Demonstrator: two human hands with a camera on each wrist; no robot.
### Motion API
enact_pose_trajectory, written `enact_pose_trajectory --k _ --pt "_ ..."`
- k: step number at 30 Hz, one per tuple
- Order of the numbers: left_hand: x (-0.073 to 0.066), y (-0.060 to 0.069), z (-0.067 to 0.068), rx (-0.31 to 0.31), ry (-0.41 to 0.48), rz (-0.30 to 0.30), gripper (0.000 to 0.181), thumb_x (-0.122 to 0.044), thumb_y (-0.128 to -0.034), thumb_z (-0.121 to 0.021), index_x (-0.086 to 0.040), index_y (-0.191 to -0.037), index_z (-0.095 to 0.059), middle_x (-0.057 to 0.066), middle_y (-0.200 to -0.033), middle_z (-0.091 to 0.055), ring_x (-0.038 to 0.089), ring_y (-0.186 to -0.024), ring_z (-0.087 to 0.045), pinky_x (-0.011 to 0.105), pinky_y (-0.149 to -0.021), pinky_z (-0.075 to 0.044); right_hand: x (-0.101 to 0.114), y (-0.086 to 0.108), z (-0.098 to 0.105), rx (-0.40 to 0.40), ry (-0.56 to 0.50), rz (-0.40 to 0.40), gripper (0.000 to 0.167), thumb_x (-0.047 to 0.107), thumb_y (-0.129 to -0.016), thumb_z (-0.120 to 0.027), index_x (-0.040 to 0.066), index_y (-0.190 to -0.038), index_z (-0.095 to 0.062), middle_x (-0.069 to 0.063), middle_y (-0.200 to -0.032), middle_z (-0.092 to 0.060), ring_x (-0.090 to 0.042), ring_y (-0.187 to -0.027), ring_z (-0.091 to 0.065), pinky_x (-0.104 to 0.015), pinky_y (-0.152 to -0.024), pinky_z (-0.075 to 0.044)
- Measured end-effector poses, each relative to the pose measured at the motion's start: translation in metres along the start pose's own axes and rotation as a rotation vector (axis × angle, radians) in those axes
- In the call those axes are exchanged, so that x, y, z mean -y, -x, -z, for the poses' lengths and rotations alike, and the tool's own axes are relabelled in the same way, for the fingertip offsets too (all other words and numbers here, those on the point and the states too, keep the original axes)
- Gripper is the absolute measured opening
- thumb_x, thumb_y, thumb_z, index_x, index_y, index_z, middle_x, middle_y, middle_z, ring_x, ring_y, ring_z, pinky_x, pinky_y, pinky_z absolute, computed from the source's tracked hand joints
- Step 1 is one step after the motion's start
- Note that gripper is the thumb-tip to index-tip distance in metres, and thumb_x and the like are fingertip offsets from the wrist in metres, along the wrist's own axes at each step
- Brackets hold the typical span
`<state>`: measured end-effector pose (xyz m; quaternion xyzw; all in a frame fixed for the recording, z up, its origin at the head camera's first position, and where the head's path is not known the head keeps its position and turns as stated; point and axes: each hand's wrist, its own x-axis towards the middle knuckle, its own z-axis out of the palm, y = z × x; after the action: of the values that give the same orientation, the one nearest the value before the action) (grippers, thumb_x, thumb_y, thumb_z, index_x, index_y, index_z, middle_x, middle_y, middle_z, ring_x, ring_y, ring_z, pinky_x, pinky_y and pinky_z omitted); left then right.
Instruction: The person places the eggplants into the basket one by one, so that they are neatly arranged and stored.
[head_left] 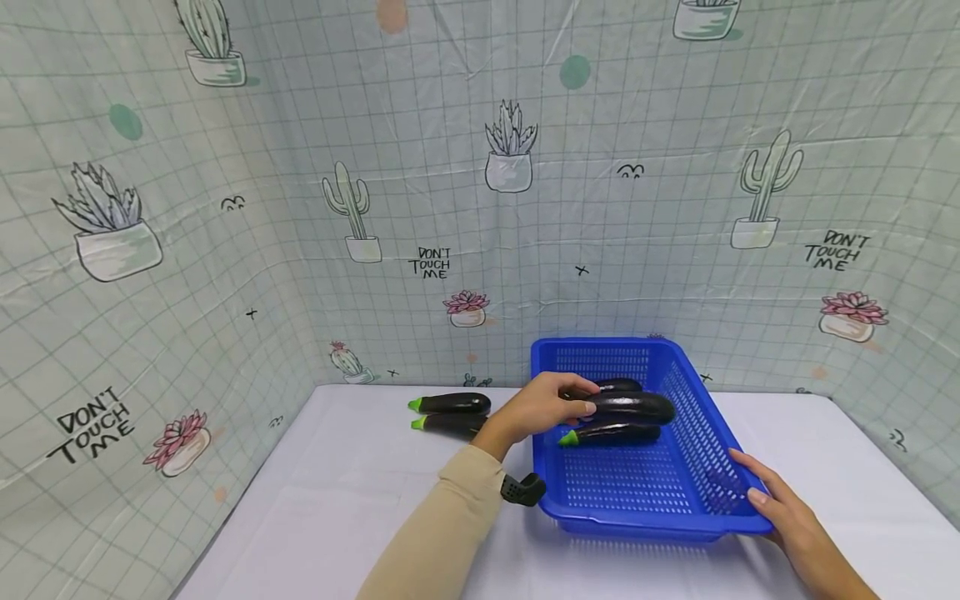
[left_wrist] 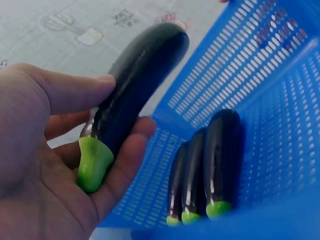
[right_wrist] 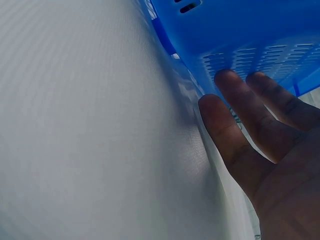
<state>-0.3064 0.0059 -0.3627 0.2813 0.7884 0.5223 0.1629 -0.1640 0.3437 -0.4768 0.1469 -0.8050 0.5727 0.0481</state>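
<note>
My left hand (head_left: 551, 404) holds a dark eggplant (head_left: 637, 407) over the blue basket (head_left: 622, 522). In the left wrist view, the thumb and curled fingers of my left hand (left_wrist: 65, 135) surround the lower part of this eggplant (left_wrist: 145, 70), beside its green cap. Three more eggplants lie side by side in the basket, among them a nearer one (left_wrist: 220, 160). At the basket's right side, my right hand (head_left: 787, 512) rests on the rim. Its extended fingers touch the outer wall (right_wrist: 240, 30) in the right wrist view, where the right hand (right_wrist: 270, 135) shows from the palm side.
Two eggplants, one at the back (head_left: 453, 404) and one in front (head_left: 450, 425), lie on the white tabletop (head_left: 330, 500) left of the basket. The left forearm partly covers the front one. A patterned cloth (head_left: 420, 208) hangs behind and along the sides.
</note>
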Motion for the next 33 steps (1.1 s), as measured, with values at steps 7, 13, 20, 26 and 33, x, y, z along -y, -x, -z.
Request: enact_pose_trajectory --k 7,13,20,26,33 --pt "-0.005 -0.003 -0.005 -0.016 0.023 0.005 0.03 -0.015 -0.0964 -0.069 -0.008 -0.126 -0.069 -0.003 -0.108 -0.07 0.016 -0.092 -0.069 0.034 -0.082 -0.058 0.0 0.0 -0.001 -0.009 0.016 -0.027 0.051 0.014 -0.11 -0.028 0.016 -0.161 -0.021 0.021 -0.147 -0.021 0.016 -0.117 -0.042 -0.019 -0.083 -0.051" --pt "-0.007 -0.01 -0.009 -0.032 0.013 -0.014 0.029 -0.016 -0.0959 -0.07 -0.012 -0.125 -0.07 -0.005 -0.108 -0.069 0.009 -0.088 -0.067 0.037 -0.085 -0.057 0.001 -0.001 -0.001 -0.02 0.015 -0.053 0.05 0.016 -0.111 -0.028 0.017 -0.161 -0.021 0.022 -0.144 -0.023 0.016 -0.115 -0.042 -0.018 -0.083 -0.051" --pt "-0.006 -0.018 -0.012 -0.025 0.097 0.019 0.029 -0.013 -0.0956 -0.07 -0.01 -0.124 -0.07 -0.002 -0.108 -0.07 0.012 -0.088 -0.069 0.036 -0.083 -0.058 0.002 -0.001 -0.001 -0.015 0.015 -0.06 0.05 0.017 -0.111 -0.028 0.016 -0.161 -0.021 0.019 -0.145 -0.023 0.016 -0.115 -0.042 -0.017 -0.084 -0.05" --pt "-0.004 -0.023 -0.015 -0.016 0.117 0.036 0.03 -0.014 -0.096 -0.069 -0.009 -0.125 -0.069 -0.003 -0.104 -0.07 0.014 -0.089 -0.07 0.043 -0.089 -0.056 0.002 -0.001 -0.001 -0.024 0.03 -0.092 0.05 0.02 -0.111 -0.029 0.016 -0.161 -0.02 0.002 -0.153 -0.022 0.017 -0.114 -0.041 -0.018 -0.083 -0.05" --pt "-0.003 -0.028 -0.019 -0.01 0.142 0.037 0.033 -0.01 -0.0958 -0.069 -0.002 -0.127 -0.067 0.0 -0.104 -0.069 0.014 -0.088 -0.069 0.041 -0.088 -0.056 0.003 0.0 0.0 -0.027 0.043 -0.094 0.051 0.02 -0.111 -0.028 0.016 -0.161 -0.02 -0.006 -0.154 -0.023 0.016 -0.113 -0.043 -0.019 -0.083 -0.051"
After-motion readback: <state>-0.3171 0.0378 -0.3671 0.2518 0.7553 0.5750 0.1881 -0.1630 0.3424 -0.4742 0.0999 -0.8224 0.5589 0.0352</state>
